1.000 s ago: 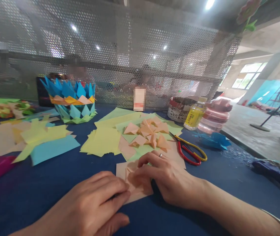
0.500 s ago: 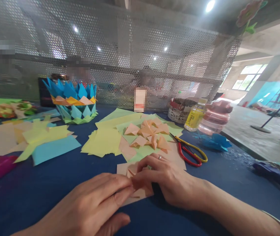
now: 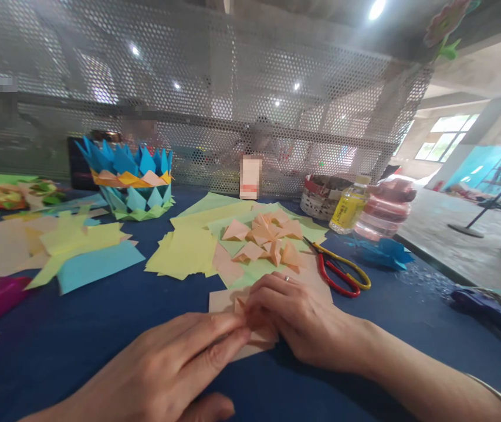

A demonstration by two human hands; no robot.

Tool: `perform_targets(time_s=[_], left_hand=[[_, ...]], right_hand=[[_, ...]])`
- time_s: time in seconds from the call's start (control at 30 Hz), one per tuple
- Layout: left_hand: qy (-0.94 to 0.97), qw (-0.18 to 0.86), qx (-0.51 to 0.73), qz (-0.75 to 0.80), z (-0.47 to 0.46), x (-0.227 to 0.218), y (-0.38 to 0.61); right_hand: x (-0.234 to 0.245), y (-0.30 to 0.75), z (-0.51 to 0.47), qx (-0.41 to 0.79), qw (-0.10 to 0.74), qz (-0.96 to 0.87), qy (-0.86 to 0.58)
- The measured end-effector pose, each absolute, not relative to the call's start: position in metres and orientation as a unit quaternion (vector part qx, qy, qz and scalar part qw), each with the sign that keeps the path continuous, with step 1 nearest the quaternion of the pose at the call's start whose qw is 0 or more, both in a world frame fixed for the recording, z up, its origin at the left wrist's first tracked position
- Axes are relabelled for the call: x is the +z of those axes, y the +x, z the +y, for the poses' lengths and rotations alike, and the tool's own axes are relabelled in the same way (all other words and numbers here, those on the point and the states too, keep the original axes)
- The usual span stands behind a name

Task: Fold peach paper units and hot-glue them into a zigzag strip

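Close in front of me, a peach sheet of paper (image 3: 220, 300) lies on the dark blue tabletop. On it is a smaller folded peach paper piece (image 3: 266, 334), partly covered by my fingers. My left hand (image 3: 175, 357) reaches in with its fingers stretched out, the tips at the piece's left side and the thumb apart. The bent fingers of my right hand (image 3: 292, 319), which wears a ring, are closed on the same piece. Just beyond, several folded peach paper pieces (image 3: 272, 234) are heaped on green and peach sheets.
Red-and-yellow-handled scissors (image 3: 342, 269) lie right of the heap. Yellow sheets (image 3: 184, 252) are to its left, near a layered blue paper crown (image 3: 136, 176). A yellow-labelled bottle (image 3: 348, 205) and pink container (image 3: 385, 211) stand at the right. A perforated metal screen (image 3: 206, 82) rises behind.
Both hands' fingertips have shifted slightly to the right along the folded peach paper. The left fingers have slid closer to the right hand. Other things look unmoved.
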State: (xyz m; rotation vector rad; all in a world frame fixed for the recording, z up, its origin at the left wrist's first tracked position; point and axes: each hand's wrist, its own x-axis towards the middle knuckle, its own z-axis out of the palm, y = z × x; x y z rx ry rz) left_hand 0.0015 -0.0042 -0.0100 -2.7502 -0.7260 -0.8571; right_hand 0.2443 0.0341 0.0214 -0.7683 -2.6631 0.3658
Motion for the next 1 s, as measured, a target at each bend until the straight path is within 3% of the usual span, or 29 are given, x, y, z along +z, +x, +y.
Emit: perform_targets(time_s=[0.13, 0.37, 0.6, 0.77, 1.0], left_hand=[[-0.943, 0.054, -0.238, -0.226, -0.004, -0.008, 0.003], [-0.952, 0.050, -0.228, -0.198, -0.002, -0.014, 0.004], [-0.936, 0.113, -0.253, -0.220, 0.003, -0.011, -0.002], [-0.939, 0.149, -0.213, -0.225, 0.010, -0.007, -0.008], [-0.939, 0.075, -0.255, -0.218, 0.006, -0.002, -0.007]], right_hand=[[0.022, 0.244, 0.034, 0.120, 0.206, -0.918, -0.317], [0.014, 0.244, 0.034, 0.083, 0.186, -0.906, -0.370], [0.018, 0.243, 0.029, 0.082, 0.187, -0.914, -0.350], [0.024, 0.239, 0.022, 0.145, 0.175, -0.932, -0.282], [0.024, 0.235, 0.020, 0.172, 0.158, -0.927, -0.293]])
